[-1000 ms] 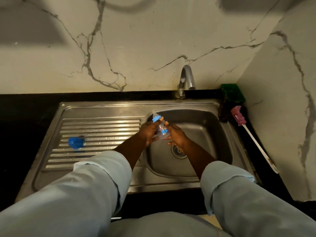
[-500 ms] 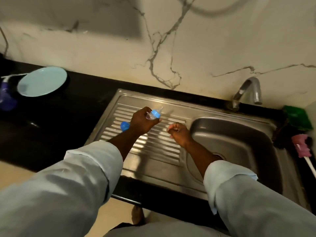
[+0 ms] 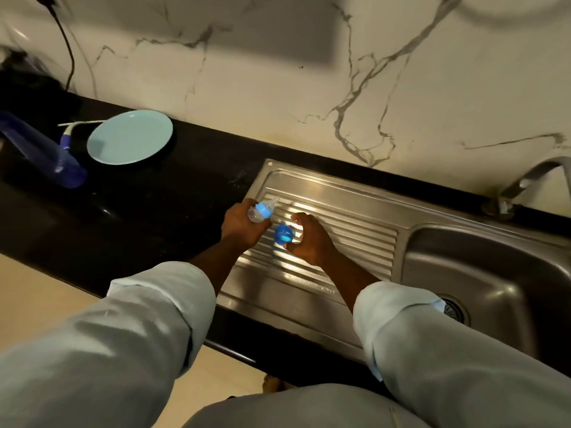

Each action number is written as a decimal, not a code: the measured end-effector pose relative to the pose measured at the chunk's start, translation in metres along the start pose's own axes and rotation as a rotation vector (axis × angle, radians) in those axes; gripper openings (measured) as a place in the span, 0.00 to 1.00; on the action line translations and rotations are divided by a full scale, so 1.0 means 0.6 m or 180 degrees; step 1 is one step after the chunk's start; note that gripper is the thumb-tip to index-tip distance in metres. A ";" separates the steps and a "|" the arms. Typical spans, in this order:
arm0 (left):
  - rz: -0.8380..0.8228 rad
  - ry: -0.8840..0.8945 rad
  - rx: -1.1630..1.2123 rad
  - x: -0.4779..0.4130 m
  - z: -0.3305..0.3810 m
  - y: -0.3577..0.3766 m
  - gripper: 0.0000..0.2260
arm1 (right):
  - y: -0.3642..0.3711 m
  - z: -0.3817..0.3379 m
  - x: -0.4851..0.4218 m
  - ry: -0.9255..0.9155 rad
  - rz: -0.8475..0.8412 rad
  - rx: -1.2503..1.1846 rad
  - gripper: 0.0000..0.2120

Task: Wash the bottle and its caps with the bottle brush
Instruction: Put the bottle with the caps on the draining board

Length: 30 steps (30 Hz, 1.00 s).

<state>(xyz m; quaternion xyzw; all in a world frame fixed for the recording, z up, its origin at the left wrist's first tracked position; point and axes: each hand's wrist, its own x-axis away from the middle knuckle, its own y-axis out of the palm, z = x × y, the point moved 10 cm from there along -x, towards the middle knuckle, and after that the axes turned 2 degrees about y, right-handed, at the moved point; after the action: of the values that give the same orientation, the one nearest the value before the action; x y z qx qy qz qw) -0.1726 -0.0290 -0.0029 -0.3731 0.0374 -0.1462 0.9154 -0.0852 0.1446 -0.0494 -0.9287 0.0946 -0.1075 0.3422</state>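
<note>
My left hand grips a small clear baby bottle with a light blue collar and a clear teat pointing up and right, over the left end of the ribbed steel drainboard. Just to its right, my right hand pinches the round blue cap between thumb and fingers, close above the drainboard. Cap and bottle are a short gap apart. The bottle brush is out of view.
The sink basin with its drain lies to the right, the tap behind it. On the black counter at left stand a light blue plate and a dark blue container. A black cable hangs down the marble wall.
Both hands moved left from the basin to the drainboard with the bottle. My right hand, holding nothing half a second ago, now holds the blue cap that lay on the drainboard.
</note>
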 end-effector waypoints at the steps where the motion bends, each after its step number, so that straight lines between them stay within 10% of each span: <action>1: -0.0024 -0.0002 0.0032 -0.001 -0.005 -0.003 0.20 | 0.008 -0.007 -0.005 -0.0021 -0.0030 0.0062 0.40; 9: -0.0364 0.0032 0.0343 -0.013 -0.028 0.006 0.20 | 0.046 -0.020 -0.013 -0.0307 -0.0120 0.0844 0.33; 16: -0.0599 0.0038 0.0371 -0.002 -0.007 0.028 0.19 | -0.049 0.016 -0.020 0.0359 0.0698 -0.0565 0.18; 21: -0.0654 0.0372 0.0114 0.019 0.030 0.043 0.16 | -0.071 0.022 -0.036 0.0712 0.0273 -0.1765 0.18; 30: -0.0859 0.0638 -0.0048 0.065 0.102 0.090 0.18 | -0.089 0.045 0.013 0.0186 -0.0051 -0.1204 0.23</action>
<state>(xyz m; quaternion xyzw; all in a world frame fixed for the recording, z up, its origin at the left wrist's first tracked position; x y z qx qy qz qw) -0.1117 0.0377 0.0052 -0.3652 0.0792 -0.3040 0.8763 -0.0653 0.1990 -0.0335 -0.9736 0.1156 -0.1174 0.1578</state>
